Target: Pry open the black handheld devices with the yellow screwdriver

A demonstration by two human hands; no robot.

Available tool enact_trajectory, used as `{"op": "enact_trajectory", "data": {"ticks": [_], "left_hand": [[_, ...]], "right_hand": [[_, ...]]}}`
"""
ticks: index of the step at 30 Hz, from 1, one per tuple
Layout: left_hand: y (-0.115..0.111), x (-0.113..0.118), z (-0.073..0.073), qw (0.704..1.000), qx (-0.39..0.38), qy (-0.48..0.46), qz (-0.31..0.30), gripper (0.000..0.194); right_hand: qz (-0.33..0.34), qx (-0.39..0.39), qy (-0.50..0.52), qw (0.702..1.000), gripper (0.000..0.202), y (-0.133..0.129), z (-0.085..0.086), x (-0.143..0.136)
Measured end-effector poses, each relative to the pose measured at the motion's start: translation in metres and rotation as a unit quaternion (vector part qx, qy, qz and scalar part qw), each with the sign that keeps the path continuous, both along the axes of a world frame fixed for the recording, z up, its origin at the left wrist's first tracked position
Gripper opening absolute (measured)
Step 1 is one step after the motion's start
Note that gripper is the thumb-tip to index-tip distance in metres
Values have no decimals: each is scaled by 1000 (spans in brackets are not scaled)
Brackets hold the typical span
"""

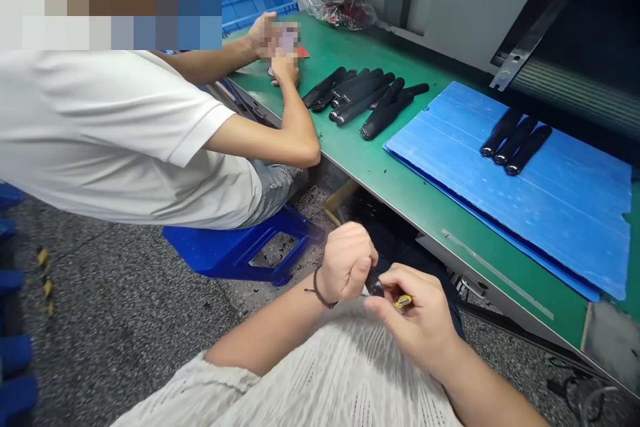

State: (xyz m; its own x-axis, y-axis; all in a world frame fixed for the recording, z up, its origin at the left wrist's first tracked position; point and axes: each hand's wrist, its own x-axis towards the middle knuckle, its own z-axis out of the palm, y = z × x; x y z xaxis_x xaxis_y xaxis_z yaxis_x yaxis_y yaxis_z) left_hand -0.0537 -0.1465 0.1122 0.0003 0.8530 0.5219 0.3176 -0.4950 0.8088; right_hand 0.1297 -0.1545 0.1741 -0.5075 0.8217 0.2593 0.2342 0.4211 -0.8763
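Over my lap, my left hand (pixel 350 261) is closed round a black tapered part (pixel 375 285), whose rounded end sticks out toward the right. My right hand (pixel 423 310) is closed close by, its thumb and fingertips at that end. Out of the right fist shows the yellow end of a small tool (pixel 403 301); the rest of it is hidden by the fingers, so its kind is unclear. Three similar glossy black parts (pixel 515 143) lie side by side on a blue plastic sheet (pixel 480 213). More black parts (pixel 360 97) lie in a loose group on the green table.
A co-worker in a white shirt (pixel 115 127) sits at left on a blue stool (pixel 240 247), holding a blurred phone-like object (pixel 287 40). A blue crate (pixel 260 0) and a clear plastic bag (pixel 345 10) stand at the back. The green table (pixel 350 147) has a metal front edge.
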Motion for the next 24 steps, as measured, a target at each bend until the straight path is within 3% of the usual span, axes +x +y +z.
{"op": "enact_trajectory", "data": {"ticks": [1,3,7,9,14,19,24], "left_hand": [[1,0,1,999,-1,12,-36,53],[6,0,3,999,-2,-1,-44,55],[13,3,8,997,-14,-24,-68,56],[14,5,11,996,0,-18,-91,54],[18,9,18,991,42,7,-128,47],[16,8,17,993,18,7,-114,52],[13,6,12,996,-20,-12,-82,58]], "right_hand": [[3,-8,-14,1000,16,0,4,4],[17,9,-48,999,13,3,8,14],[53,163,-138,975,19,13,11,30],[64,192,-177,963,12,17,13,31],[84,168,-206,960,53,21,18,17],[60,202,-209,955,59,22,18,6],[16,302,-226,926,57,21,17,4]]}}
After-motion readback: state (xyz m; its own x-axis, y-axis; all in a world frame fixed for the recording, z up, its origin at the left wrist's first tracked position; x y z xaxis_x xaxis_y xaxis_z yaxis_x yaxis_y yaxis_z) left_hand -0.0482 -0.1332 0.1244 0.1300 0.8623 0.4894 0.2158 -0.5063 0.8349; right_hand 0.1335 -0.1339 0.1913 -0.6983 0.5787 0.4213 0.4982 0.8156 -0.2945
